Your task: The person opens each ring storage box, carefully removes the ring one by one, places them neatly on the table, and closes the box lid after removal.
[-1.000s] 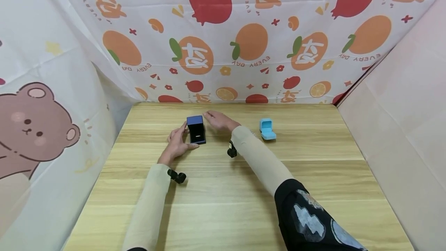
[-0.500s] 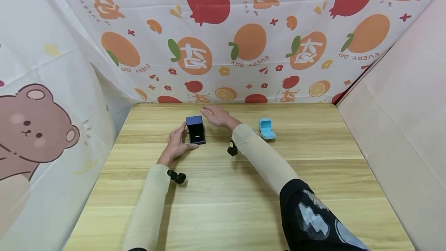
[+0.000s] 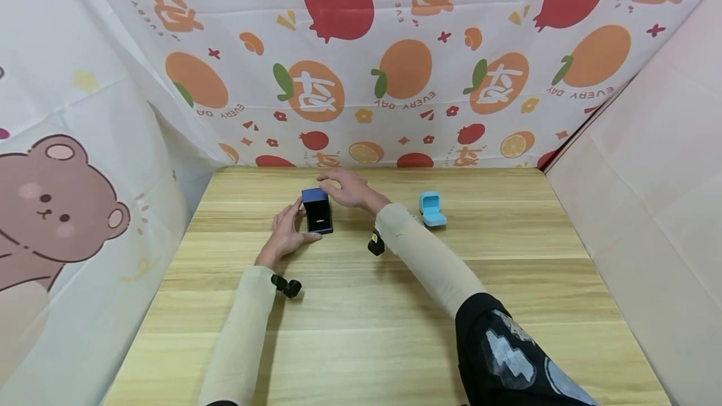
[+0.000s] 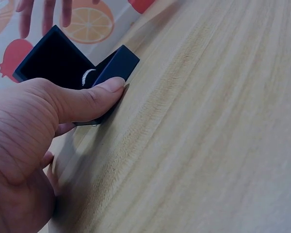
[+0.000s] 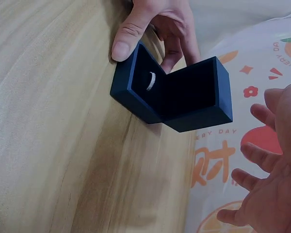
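Note:
A dark blue ring box [image 3: 318, 217] stands on the table with its lid raised. Inside, a silvery ring [image 5: 151, 81] is set upright in the black lining. My left hand [image 3: 286, 234] grips the box's base from the left, thumb [image 4: 94, 99] against the front and fingers toward the back. Beside the top of the lid [image 5: 201, 92], my right hand [image 3: 351, 189] hovers with fingers spread and holds nothing. In the right wrist view a small gap shows between those fingers [image 5: 254, 158] and the lid.
To the right, a light blue ring box [image 3: 432, 209] stands with its lid up on the wooden table [image 3: 361, 324]. A fruit-print cloth [image 3: 361, 80] hangs along the back edge. Pale cloths border the left and right sides.
My right hand has moved left and slightly back, coming nearer the top of the raised lid. The left hand and both boxes have stayed in place.

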### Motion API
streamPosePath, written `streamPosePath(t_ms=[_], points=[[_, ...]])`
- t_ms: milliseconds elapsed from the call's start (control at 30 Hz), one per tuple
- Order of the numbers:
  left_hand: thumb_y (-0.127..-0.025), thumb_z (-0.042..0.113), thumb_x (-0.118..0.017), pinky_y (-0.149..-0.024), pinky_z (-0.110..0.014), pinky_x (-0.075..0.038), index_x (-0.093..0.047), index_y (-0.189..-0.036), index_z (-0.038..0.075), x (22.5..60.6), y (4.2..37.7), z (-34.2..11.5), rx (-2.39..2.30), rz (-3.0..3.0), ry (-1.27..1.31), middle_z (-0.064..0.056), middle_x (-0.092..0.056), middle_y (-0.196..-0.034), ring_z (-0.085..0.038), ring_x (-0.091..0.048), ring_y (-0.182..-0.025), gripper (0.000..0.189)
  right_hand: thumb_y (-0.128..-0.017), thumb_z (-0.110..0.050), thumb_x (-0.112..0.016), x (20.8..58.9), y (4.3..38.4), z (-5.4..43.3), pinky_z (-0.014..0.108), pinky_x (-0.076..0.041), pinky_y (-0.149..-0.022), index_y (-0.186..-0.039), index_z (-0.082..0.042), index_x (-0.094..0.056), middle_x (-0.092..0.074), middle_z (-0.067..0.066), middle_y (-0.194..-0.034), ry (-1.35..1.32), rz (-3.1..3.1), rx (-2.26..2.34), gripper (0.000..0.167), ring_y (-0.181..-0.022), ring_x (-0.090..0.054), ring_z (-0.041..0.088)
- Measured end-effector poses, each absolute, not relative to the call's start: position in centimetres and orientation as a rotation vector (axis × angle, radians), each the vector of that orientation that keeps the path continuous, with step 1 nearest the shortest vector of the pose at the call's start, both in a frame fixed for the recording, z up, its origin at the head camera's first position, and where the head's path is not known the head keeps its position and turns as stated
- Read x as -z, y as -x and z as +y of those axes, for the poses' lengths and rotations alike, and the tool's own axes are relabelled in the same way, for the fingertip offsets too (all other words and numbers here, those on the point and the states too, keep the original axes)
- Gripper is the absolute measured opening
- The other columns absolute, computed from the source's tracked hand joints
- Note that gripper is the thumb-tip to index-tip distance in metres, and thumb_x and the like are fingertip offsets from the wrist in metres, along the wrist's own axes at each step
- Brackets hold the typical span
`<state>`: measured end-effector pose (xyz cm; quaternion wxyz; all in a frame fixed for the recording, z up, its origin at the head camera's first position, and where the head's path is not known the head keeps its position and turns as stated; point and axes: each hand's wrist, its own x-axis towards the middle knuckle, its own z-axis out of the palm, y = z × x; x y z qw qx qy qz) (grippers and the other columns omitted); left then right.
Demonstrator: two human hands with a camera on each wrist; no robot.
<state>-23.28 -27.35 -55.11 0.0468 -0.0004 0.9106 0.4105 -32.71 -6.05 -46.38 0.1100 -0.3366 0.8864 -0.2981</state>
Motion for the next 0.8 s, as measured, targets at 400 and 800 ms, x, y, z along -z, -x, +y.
streamPosePath(t_ms=[400, 800], points=[[-0.079, 0.026, -0.088, -0.125, -0.060, 0.001, -0.010, -0.165, 0.017, 55.1, 23.2, -27.2, -1.257, 2.790, -0.030, -0.022, -0.052, -0.150, -0.040, -0.009, -0.157, 0.116, -0.104, -0.026, -0.059, 47.1, 32.2, -5.8, 0.050, -0.031, -0.124, -0.126, -0.018, -0.073, -0.053, 0.011, -0.153, 1.088, 2.553, 0.981, 0.028, -0.148, -0.043, 0.028], [-0.082, 0.027, -0.086, -0.125, -0.061, 0.004, -0.007, -0.165, 0.020, 55.3, 23.3, -27.4, -1.270, 2.755, -0.007, -0.021, -0.049, -0.152, -0.038, -0.002, -0.159, 0.115, -0.102, -0.022, -0.061, 48.3, 31.8, -5.7, 0.058, -0.021, -0.126, -0.120, -0.009, -0.075, -0.051, 0.019, -0.152, 1.215, 2.526, 0.946, 0.027, -0.149, -0.039, 0.036]])
